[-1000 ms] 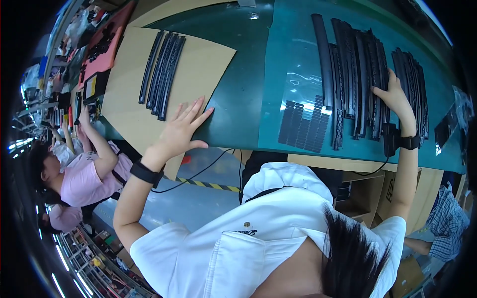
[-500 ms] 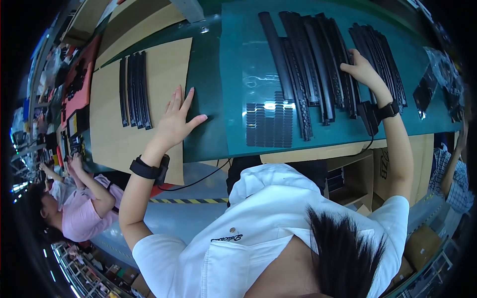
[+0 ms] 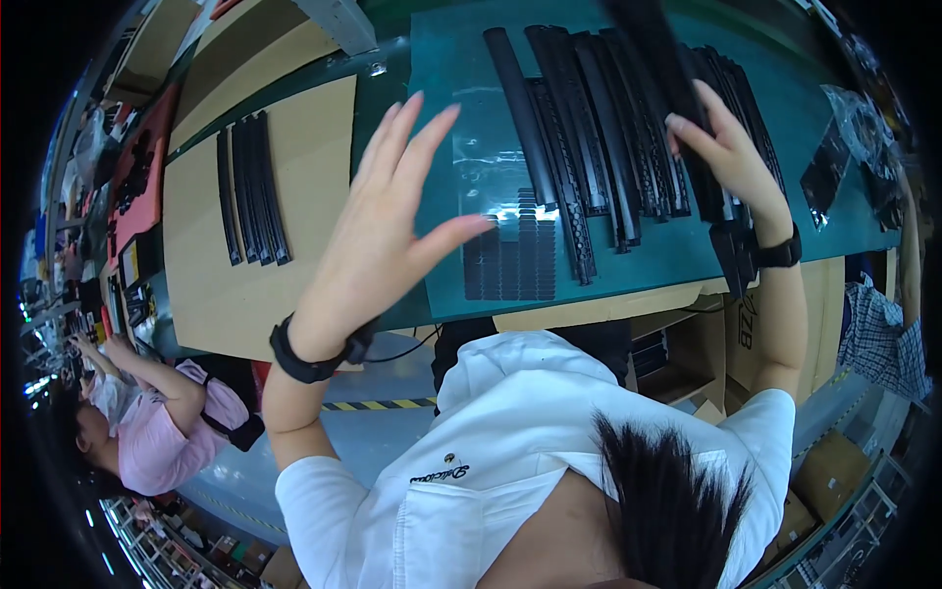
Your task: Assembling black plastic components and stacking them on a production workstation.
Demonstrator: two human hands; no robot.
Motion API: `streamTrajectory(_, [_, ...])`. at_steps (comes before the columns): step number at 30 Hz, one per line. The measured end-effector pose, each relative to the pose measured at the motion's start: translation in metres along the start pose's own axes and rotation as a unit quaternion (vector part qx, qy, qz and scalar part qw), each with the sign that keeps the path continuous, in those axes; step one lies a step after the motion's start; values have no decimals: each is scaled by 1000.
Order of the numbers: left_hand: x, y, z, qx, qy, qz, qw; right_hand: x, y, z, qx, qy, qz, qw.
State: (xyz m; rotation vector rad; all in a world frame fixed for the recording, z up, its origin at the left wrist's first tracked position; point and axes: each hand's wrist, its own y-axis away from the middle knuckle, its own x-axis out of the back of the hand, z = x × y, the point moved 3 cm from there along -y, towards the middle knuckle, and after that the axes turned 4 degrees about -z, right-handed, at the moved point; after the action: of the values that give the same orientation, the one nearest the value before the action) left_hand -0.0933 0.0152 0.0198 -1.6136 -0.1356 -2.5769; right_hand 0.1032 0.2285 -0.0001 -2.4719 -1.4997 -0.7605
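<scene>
My right hand [image 3: 734, 162] grips a long black plastic strip [image 3: 659, 64], raised above a pile of similar black strips [image 3: 587, 128] lying side by side on the green mat. The far end of the held strip runs out at the upper edge. Raised between that pile and the cardboard sheet, my left hand [image 3: 378, 221] is open, fingers spread, holding nothing. On the cardboard sheet [image 3: 319, 147], several narrow black strips [image 3: 260, 196] lie in a row. A sheet of small dark rectangular pieces [image 3: 508, 263] rests near the mat's front edge.
Further black strips [image 3: 748, 103] lie right of the pile, partly behind my right hand. Clear plastic bags [image 3: 859, 128] are at the table's right end. A grey metal post [image 3: 343, 25] stands at the back. A co-worker in pink [image 3: 182, 422] works at the left.
My right hand has lifted a black strip off the pile. My left hand has risen from the cardboard's edge and moved right, toward the mat.
</scene>
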Motion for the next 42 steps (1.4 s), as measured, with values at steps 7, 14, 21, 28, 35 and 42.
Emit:
streamTrajectory(7, [-18,-28,36,-69,197,-53,976,-76,6,-63,274,508,-108,810])
streamTrajectory(14, [-79,-15,28,62,594,-52,800,-78,11,-76,321,368,121,864])
streamTrajectory(21, [-98,-1,37,108,715,-50,689,-126,2,-25,70,-392,177,900])
streamTrajectory(28, [-122,11,37,110,672,-8,732,-149,4,-31,42,-417,79,905])
streamTrajectory(35, [-115,17,32,118,717,-49,685,-155,8,-28,85,-488,47,867])
streamTrajectory(42, [-114,19,31,62,625,15,778,-162,14,-22,62,-383,61,920])
